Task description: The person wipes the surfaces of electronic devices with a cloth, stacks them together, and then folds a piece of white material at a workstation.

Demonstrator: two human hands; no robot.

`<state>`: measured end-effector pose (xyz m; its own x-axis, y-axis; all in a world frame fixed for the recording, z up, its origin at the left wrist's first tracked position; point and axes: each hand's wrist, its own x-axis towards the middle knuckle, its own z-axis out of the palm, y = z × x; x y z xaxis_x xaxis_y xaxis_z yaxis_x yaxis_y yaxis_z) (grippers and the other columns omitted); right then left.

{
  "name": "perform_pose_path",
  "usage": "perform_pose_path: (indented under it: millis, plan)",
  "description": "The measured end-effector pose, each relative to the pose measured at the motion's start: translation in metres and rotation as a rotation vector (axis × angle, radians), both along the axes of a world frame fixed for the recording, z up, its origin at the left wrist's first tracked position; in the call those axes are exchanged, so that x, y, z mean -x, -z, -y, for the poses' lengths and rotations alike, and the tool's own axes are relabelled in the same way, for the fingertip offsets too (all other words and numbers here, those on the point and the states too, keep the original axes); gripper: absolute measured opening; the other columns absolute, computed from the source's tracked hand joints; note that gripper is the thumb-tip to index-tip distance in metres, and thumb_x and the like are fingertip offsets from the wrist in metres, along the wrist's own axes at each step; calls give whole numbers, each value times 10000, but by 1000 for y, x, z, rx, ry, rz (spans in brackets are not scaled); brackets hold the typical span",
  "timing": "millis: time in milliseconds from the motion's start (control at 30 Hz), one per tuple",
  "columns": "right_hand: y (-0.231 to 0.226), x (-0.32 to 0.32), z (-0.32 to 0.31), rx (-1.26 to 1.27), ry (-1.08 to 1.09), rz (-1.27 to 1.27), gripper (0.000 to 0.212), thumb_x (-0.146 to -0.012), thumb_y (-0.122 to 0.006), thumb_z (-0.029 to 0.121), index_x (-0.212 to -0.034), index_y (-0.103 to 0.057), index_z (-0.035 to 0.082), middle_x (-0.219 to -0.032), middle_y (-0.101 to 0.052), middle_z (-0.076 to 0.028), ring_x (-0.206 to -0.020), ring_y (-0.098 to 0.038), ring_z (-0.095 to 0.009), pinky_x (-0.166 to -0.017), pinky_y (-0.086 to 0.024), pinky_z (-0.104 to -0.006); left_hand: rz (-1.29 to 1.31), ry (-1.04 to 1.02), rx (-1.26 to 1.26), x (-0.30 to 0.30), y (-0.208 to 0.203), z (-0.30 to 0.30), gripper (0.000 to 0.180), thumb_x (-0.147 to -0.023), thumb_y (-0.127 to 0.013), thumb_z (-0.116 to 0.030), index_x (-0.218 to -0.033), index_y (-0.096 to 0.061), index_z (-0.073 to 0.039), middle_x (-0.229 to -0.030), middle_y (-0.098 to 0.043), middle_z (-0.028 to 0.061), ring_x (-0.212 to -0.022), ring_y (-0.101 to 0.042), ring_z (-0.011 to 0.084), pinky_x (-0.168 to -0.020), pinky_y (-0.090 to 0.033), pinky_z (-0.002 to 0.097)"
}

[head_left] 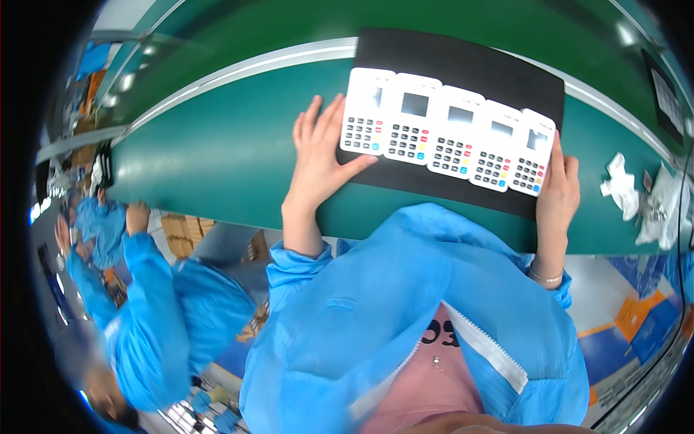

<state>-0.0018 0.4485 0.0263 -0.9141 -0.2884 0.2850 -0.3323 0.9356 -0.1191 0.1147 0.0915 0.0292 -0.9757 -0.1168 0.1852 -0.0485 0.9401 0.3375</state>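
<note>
Several white card-reader-like keypad devices (457, 130) lie side by side in a slightly staggered row on a black mat (463, 54). Each shows a small grey screen and dark keys, with red, yellow and blue ones at the side. My left hand (318, 148) rests at the row's left end, fingers spread along the leftmost device's edge and thumb stretched below it. At the other end, my right hand (558, 192) lies against the rightmost device's edge with its fingers extended; part of it is hidden from view. Neither hand is wrapped around a device.
The mat lies on a green workbench (217, 155) with a pale rail along its back. Crumpled white wrapping (620, 186) and a clear plastic bag (659, 210) lie at the right. A co-worker in a blue jacket (173, 311) sits at the left, near cardboard boxes (184, 235).
</note>
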Motion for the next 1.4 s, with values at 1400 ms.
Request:
perform_pose_path:
  millis: [1400]
  plan:
    - [39,-9,212,828,-1036,720,236,-931,-518,170,-1145,-596,109,-1083,-656,-112,-1000,-632,-313,-851,-515,-435,-334,-566,74,113,46,239,694,-851,-659,-518,-1278,-568,21,-1273,-579,242,-1168,-540,384,-1026,-389,428]
